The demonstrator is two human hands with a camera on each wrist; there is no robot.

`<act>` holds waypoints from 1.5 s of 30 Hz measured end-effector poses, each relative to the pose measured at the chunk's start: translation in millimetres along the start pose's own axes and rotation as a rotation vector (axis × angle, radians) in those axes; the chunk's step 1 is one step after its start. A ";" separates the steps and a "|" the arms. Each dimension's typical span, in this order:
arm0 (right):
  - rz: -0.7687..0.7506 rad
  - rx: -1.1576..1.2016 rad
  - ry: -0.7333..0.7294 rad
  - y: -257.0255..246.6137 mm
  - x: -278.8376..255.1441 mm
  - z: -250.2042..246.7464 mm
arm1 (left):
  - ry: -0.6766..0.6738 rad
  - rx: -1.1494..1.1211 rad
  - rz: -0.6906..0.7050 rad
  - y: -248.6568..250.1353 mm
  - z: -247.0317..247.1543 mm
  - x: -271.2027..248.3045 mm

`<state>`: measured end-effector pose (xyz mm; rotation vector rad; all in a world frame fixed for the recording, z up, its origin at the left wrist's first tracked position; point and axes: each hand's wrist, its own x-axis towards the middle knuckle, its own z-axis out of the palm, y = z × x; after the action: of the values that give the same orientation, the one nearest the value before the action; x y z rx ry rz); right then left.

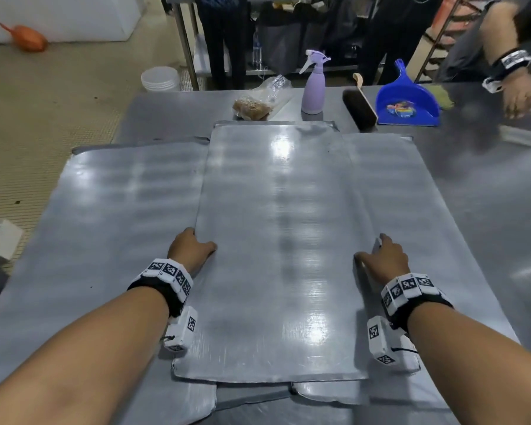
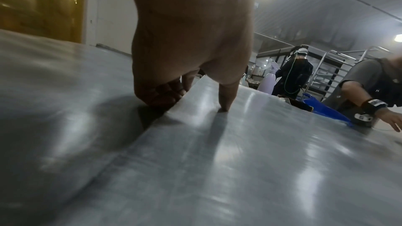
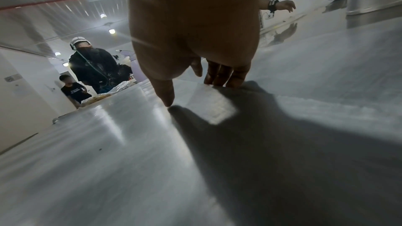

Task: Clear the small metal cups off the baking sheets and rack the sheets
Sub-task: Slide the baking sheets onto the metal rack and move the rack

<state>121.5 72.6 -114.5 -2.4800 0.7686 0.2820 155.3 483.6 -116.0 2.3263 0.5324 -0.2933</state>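
Note:
A flat metal baking sheet [image 1: 276,240] lies lengthwise on top of two others, one to the left [image 1: 120,210] and one to the right [image 1: 405,194]. No small metal cups show in any view. My left hand [image 1: 190,246] grips the top sheet's left edge; in the left wrist view its thumb [image 2: 226,99] presses on top and its fingers [image 2: 165,92] curl under the edge. At the right edge my right hand [image 1: 383,256] holds the same sheet, thumb [image 3: 165,95] on top, fingers [image 3: 226,76] reaching down over the edge.
On the steel table [image 1: 488,194] behind the sheets stand a purple spray bottle [image 1: 312,90], a plastic bag [image 1: 258,102], a brush [image 1: 360,108] and a blue dustpan [image 1: 408,102]. Another person's hand [image 1: 518,93] rests at the far right. A tray rack [image 2: 330,71] stands beyond.

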 end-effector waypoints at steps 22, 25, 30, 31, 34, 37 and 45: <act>0.044 0.185 -0.016 149.1 61.7 -116.7 | -0.063 -0.201 0.033 112.4 127.3 -57.5; 0.012 0.183 -0.046 170.2 70.8 -120.7 | -0.055 -0.195 0.011 119.3 146.8 -67.9; -0.023 0.215 -0.073 188.8 85.2 -116.2 | -0.029 -0.197 0.030 125.0 158.3 -79.3; -0.027 0.225 -0.072 190.9 87.4 -115.4 | -0.037 -0.214 0.032 126.2 159.2 -81.7; -0.048 0.246 -0.057 195.0 92.3 -116.4 | -0.065 -0.290 0.037 129.5 161.7 -86.6; -0.063 0.258 -0.048 202.7 100.2 -118.8 | -0.107 -0.330 0.031 127.3 167.3 -84.2; 0.000 0.114 0.016 214.2 113.4 -125.4 | -0.168 -0.208 0.008 97.6 192.3 -41.0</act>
<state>96.2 -198.1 -137.7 -2.3778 0.7698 0.2127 152.4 273.6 -180.0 2.0803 0.4479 -0.4060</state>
